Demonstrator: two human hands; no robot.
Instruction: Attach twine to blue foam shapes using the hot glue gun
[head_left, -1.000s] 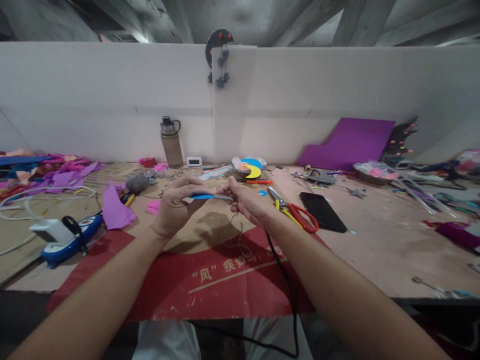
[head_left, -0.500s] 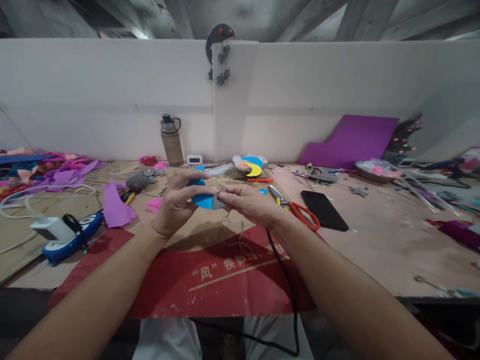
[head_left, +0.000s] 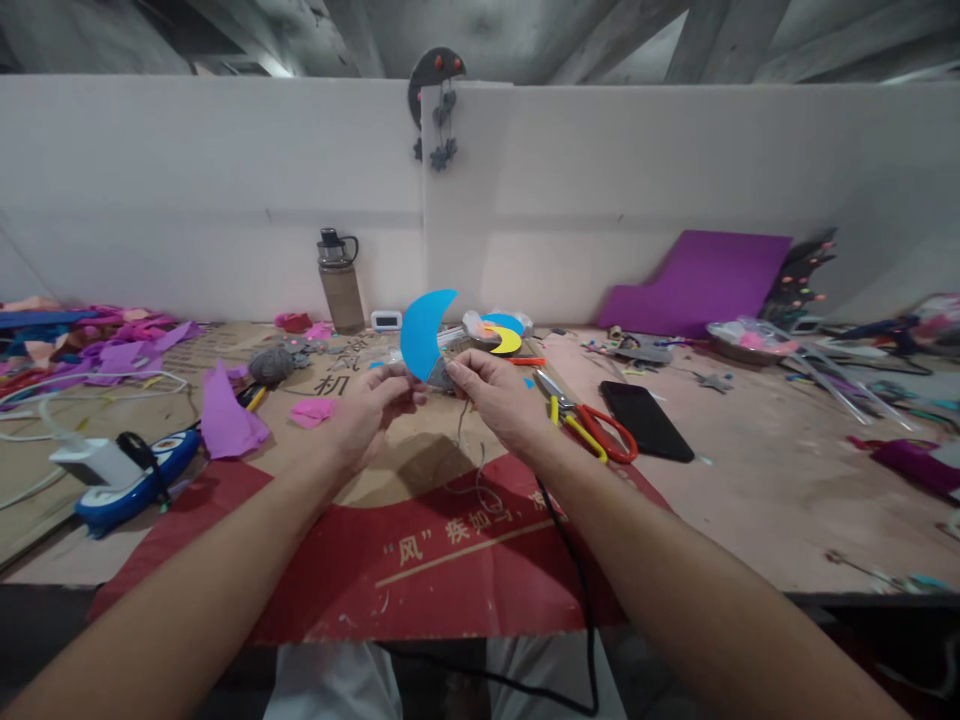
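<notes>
A blue crescent point(head_left: 422, 335) stands upright above the brown paper, its lower end wrapped in grey yarn point(head_left: 441, 376). My right hand point(head_left: 491, 393) pinches the crescent at the yarn-wrapped end, with thumb and fingers together. From there a loose strand of yarn hangs down over the red cardboard point(head_left: 315, 580). At the crescent's lower left edge is my left hand point(head_left: 379, 405), its fingers curled and close together; whether they grip the edge is hard to see.
Red-handled scissors point(head_left: 607, 432), yellow-handled cutters point(head_left: 583, 438) and a black phone point(head_left: 646, 420) lie right of my hands. A bottle point(head_left: 341, 290) stands behind. Purple scraps point(head_left: 229, 415), a yarn ball point(head_left: 271, 364) and a blue power strip point(head_left: 139, 490) are at left. A black cable crosses the cardboard.
The blue crescent has turned from lying nearly flat to upright, with its tip pointing up. My left hand has moved down from over it to its lower edge.
</notes>
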